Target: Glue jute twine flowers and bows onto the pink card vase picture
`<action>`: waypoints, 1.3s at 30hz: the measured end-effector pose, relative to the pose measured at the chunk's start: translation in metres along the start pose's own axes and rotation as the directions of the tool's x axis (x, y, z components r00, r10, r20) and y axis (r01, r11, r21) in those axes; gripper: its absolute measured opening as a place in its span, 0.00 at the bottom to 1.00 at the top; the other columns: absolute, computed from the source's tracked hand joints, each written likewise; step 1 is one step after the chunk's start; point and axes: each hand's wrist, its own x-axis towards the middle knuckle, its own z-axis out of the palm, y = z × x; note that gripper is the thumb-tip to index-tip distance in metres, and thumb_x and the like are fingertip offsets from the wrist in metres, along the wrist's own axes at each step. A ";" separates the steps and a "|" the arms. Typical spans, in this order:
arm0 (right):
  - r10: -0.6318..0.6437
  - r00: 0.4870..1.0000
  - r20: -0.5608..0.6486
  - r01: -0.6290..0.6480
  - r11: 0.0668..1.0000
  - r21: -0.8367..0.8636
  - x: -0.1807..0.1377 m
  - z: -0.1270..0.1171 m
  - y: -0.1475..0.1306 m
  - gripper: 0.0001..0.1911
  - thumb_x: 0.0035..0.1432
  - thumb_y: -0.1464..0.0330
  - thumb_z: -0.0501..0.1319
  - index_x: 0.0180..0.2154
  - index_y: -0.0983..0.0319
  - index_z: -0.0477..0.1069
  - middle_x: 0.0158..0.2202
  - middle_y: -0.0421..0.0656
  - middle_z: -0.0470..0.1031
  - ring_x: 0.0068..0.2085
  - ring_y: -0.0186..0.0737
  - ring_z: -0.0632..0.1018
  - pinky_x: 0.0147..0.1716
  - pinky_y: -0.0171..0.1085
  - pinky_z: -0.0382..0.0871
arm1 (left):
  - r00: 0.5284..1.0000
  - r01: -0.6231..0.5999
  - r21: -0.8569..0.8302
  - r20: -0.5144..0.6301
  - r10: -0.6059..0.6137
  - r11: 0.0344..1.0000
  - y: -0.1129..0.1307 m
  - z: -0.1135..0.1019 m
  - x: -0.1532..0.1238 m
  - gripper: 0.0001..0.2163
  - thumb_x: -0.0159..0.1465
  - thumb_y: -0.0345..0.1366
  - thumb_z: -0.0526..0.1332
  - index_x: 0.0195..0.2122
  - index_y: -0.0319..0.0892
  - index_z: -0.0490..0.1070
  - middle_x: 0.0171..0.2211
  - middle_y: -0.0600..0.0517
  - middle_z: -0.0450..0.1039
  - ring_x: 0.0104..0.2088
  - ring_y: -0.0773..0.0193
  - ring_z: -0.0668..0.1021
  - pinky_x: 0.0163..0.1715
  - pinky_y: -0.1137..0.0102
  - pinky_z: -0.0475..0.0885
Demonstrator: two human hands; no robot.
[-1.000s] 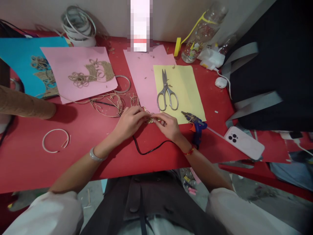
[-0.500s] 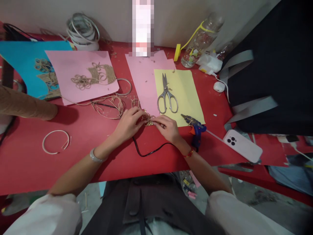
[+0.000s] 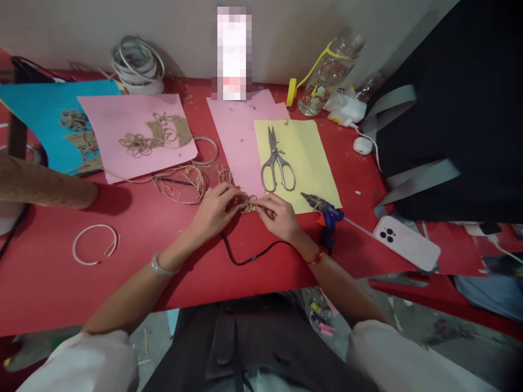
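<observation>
Both hands pinching a small knot of jute twine (image 3: 247, 205) above a red tabletop (image 3: 134, 288)
The left hand (image 3: 214, 213) and right hand (image 3: 280, 218) hold a narrow grip, their fingertips (image 3: 261, 201) closing on the knot from either side. Just beyond the grip lies yellow paper (image 3: 314, 174) bearing steel scissors (image 3: 277, 163). Just right of the right hand sits a blue glue gun (image 3: 329, 220), and a black cord (image 3: 249, 258) curves below the hands. Left of the grip, beyond the left hand, lies loose twine (image 3: 180, 185), then a pink sheet (image 3: 102, 125) with a twine design. Well left rests a pale cane ring (image 3: 95, 245); well right, a phone (image 3: 406, 243) in a pale pink case
</observation>
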 end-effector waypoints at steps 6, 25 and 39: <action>0.045 0.999 0.009 -0.046 0.996 0.082 0.002 -0.005 -0.005 0.11 0.66 0.70 0.59 0.46 0.60 0.79 0.38 0.44 0.76 0.27 0.32 0.71 0.27 0.34 0.65 | 1.000 -0.014 -0.076 -0.021 0.013 0.997 0.002 -0.002 0.000 0.07 0.68 0.35 0.65 0.47 0.44 0.77 0.41 0.48 0.76 0.39 0.61 0.77 0.39 0.67 0.70; 0.443 0.890 -0.111 -0.182 0.566 0.804 0.010 -0.019 0.004 0.13 0.63 0.56 0.60 0.40 0.59 0.67 0.31 0.36 0.70 0.16 0.24 0.64 0.14 0.31 0.48 | 0.990 -0.108 0.148 0.110 0.092 0.983 0.015 -0.013 -0.003 0.25 0.64 0.47 0.69 0.59 0.42 0.70 0.56 0.39 0.72 0.55 0.47 0.74 0.55 0.52 0.70; 0.434 0.894 -0.110 -0.169 0.555 0.815 0.006 -0.019 0.005 0.13 0.63 0.56 0.61 0.39 0.59 0.68 0.31 0.35 0.70 0.17 0.24 0.65 0.14 0.30 0.53 | 0.964 0.192 -0.204 -0.146 -0.224 0.960 0.008 -0.020 0.007 0.16 0.71 0.46 0.58 0.43 0.42 0.81 0.42 0.46 0.82 0.43 0.57 0.81 0.47 0.63 0.74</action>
